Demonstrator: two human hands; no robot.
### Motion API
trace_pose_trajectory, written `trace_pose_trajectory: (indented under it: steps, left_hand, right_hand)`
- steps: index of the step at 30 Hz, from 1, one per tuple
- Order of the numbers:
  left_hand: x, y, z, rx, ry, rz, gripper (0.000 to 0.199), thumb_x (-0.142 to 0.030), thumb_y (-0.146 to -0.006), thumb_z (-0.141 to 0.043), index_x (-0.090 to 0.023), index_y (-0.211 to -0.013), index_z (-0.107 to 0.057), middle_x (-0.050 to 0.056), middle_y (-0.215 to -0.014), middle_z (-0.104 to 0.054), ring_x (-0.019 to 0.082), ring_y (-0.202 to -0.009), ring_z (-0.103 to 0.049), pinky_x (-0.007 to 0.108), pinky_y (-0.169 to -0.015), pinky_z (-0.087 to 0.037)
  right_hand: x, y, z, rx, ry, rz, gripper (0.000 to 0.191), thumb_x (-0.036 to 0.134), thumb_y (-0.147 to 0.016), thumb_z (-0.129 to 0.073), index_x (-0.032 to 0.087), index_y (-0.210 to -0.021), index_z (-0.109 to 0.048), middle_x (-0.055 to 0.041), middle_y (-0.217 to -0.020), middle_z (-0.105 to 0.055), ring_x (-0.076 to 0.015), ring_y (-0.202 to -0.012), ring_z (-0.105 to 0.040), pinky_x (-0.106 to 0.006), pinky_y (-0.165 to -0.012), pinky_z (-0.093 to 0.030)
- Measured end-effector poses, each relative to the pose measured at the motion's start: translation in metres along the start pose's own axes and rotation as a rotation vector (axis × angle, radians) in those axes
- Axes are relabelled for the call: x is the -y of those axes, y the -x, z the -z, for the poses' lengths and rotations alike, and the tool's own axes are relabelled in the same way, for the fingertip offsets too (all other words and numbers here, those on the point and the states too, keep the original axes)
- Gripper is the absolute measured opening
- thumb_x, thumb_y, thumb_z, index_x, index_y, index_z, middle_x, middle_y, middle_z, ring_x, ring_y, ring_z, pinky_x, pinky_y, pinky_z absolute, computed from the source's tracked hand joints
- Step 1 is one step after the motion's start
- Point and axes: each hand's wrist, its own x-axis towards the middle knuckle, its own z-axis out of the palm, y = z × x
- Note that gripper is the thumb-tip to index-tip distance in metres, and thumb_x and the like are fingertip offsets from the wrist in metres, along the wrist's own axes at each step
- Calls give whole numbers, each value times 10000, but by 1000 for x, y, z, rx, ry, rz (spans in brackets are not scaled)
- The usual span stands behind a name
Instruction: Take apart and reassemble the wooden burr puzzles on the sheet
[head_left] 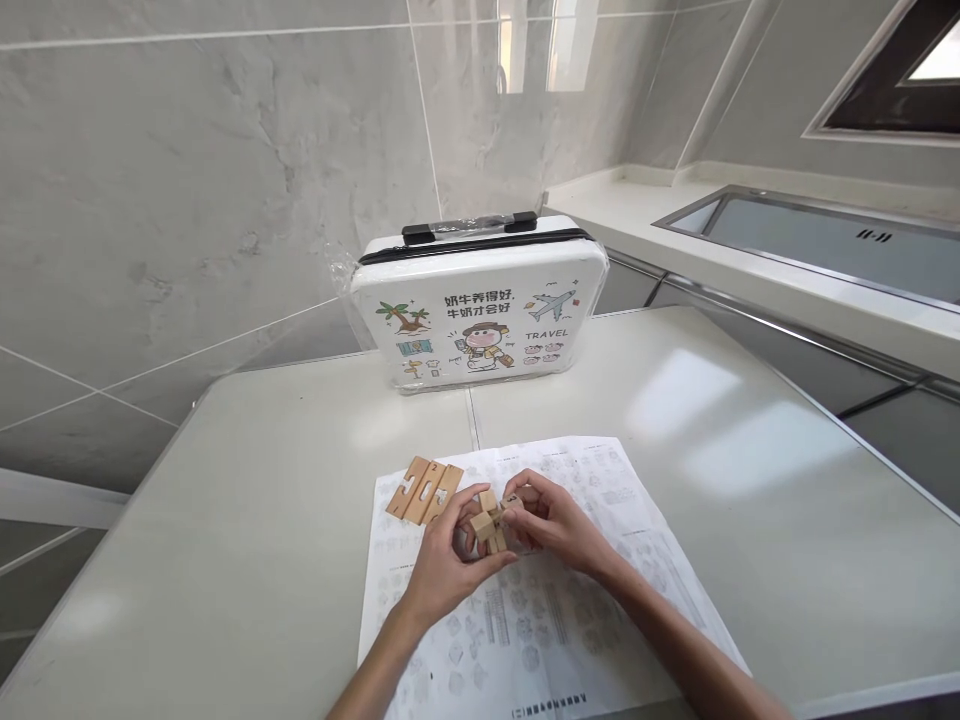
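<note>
Over a printed paper sheet (525,630), my left hand (444,560) curves around a small cluster of pale wooden blocks (484,526), thumb below and fingers above. My right hand (556,525) pinches a wooden piece (512,503) with a dark mark on it, at the right side of the cluster. Flat notched wooden pieces (425,490) with numbers lie side by side at the sheet's upper left corner, just left of my left hand. My fingers partly cover the cluster.
A white plastic-wrapped case (480,310) with cartoon prints and a black handle stands behind the sheet on the pale table (262,520). Grey tiled wall rises behind. At the right is a white counter (607,200) with a recessed metal-framed panel.
</note>
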Motion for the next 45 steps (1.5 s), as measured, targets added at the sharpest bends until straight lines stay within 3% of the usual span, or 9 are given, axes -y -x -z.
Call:
trace_pose_trajectory:
  steps: [5,11,19,28,33,37,40,42,45]
  left_hand:
    - [1,-1,0,5,38,12,750,-504,-786,-891,-278,-1413,-547,49,-980,-735,248,-856,-725,388,-787,-617]
    - [4,1,1,1,-52,-81,696,-470,-790,-898,-309,-1401,-605,113,-1320,-706,317,-1134,-711,477,-947,-618]
    - [3,2,2,-26,0,-80,730,-467,-765,-916,-309,-1404,-599,99,-1301,-710,299,-1106,-732,448,-919,-641]
    - [4,2,3,0,-64,-102,694,-476,-762,-914,-301,-1374,-636,107,-1307,-723,312,-1133,-720,471,-951,-625]
    - [0,1,3,-53,47,-66,695,-461,-770,-910,-287,-1373,-612,112,-1363,-684,314,-1183,-709,469,-1002,-611]
    - [-2,-1,5,-177,150,26,735,-474,-768,-909,-273,-1392,-577,121,-1408,-653,296,-1171,-716,432,-999,-606]
    - [-3,-4,8,-257,222,81,754,-490,-806,-875,-263,-1436,-529,96,-1236,-722,244,-1020,-749,365,-885,-626]
    - [-4,-6,9,-283,250,99,750,-487,-832,-852,-262,-1457,-505,57,-1093,-740,210,-935,-746,331,-835,-622]
    - [-4,-7,11,-301,275,101,745,-472,-835,-852,-265,-1459,-501,24,-1004,-728,186,-898,-730,310,-832,-609]
  right_hand:
    - [9,2,-3,37,47,5,409,599,-996,-638,239,-1149,-519,51,-659,-660,-123,-511,-526,-252,-524,-432]
    - [1,0,-3,8,89,-10,415,650,-1014,-564,238,-996,-517,41,-575,-675,-130,-423,-531,-241,-456,-419]
    - [2,-1,-2,34,27,-2,446,655,-971,-641,226,-1050,-550,35,-648,-680,-122,-477,-546,-244,-487,-411]
    - [1,-1,0,34,45,-43,462,668,-954,-654,219,-908,-553,27,-592,-676,-120,-446,-529,-240,-470,-398]
    - [0,-2,0,-38,123,2,438,650,-1002,-581,216,-1052,-609,27,-608,-677,-129,-448,-519,-255,-486,-408]
    - [-4,-1,-1,-157,411,131,304,517,-1044,-566,229,-1113,-632,20,-652,-670,-153,-541,-574,-271,-547,-434]
    - [-8,0,-2,-159,699,238,213,418,-998,-648,242,-1118,-630,-17,-806,-694,-182,-668,-623,-297,-619,-469]
    - [-10,1,-2,-117,831,332,331,413,-943,-725,247,-1203,-605,-69,-1004,-701,-228,-843,-657,-337,-719,-515]
    - [-13,2,-2,-30,913,424,716,518,-797,-878,242,-1361,-536,-142,-1252,-625,-321,-1109,-608,-449,-911,-534]
